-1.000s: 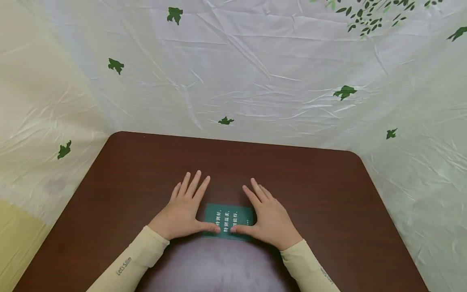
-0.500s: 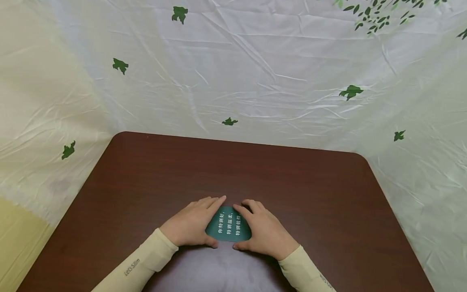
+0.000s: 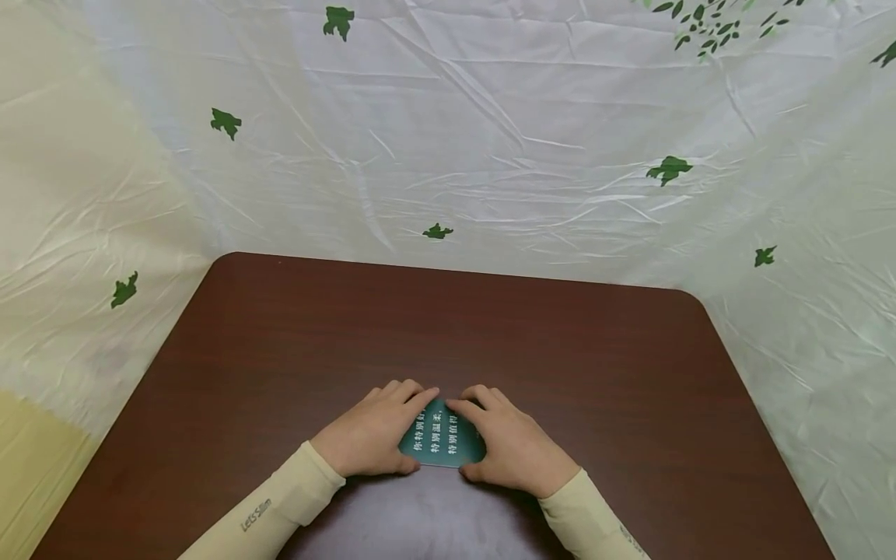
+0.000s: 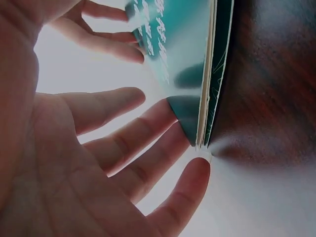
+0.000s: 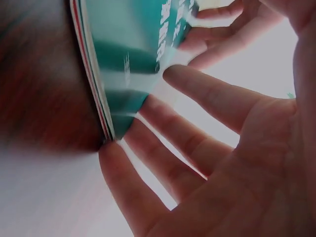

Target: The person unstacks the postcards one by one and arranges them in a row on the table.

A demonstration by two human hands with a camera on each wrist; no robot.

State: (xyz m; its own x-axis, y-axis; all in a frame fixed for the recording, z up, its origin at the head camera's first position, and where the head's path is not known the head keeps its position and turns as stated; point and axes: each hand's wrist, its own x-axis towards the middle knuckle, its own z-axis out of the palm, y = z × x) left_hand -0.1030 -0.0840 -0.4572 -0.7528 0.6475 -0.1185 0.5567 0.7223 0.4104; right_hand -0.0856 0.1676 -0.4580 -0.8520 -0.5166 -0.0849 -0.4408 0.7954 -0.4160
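Note:
A thin green booklet (image 3: 435,437) with white Chinese characters lies near the front of the table, between my hands. My left hand (image 3: 376,432) holds its left side, thumb at the near edge and fingers curved to the far edge. On the right side, my right hand (image 3: 516,442) holds it the same way, hiding that end. In the left wrist view the booklet (image 4: 185,44) shows several layers along its edge, with fingertips right at a corner. The right wrist view shows the booklet (image 5: 126,39) with red and white layers in its edge and fingertips at its corner.
The dark brown table (image 3: 448,327) has rounded far corners and a glossy patch of light at its front. White cloth (image 3: 490,117) printed with green leaves hangs behind and at both sides. Cream sleeves (image 3: 301,490) cover both forearms.
Both hands have come down from spread fingers over the booklet. Their fingers have closed in around its left and right sides, and the thumbs have moved off its face to the near edge.

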